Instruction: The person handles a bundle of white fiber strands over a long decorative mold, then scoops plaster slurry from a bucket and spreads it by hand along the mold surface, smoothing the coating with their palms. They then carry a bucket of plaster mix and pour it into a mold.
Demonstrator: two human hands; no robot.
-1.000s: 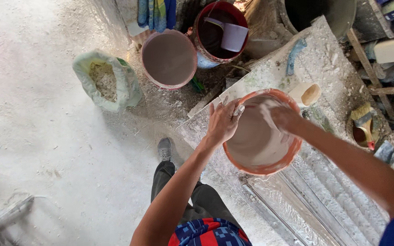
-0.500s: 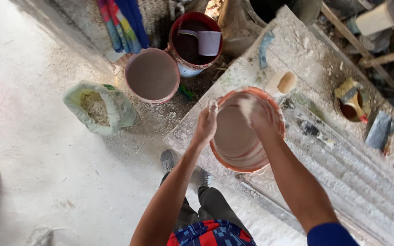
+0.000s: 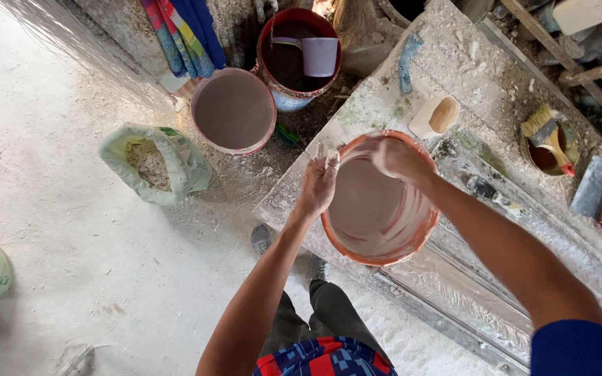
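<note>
Bucket (image 3: 412, 240), orange rim, holding pale grey slurry, stands on your dusty workbench (image 3: 468, 69). Your left hand (image 3: 320, 184) rests on its near-left rim, fingers loosely together, clamped on nothing. Your right hand (image 3: 400, 159) curls over the far rim; whether it grips, you cannot tell. Nearby: 1 small cup (image 3: 435, 116), 1 brush (image 3: 548, 136), 2 floor buckets.

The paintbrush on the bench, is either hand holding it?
No. The paintbrush rests across a small bowl, while the left hand and right hand are at the orange bucket.
</note>
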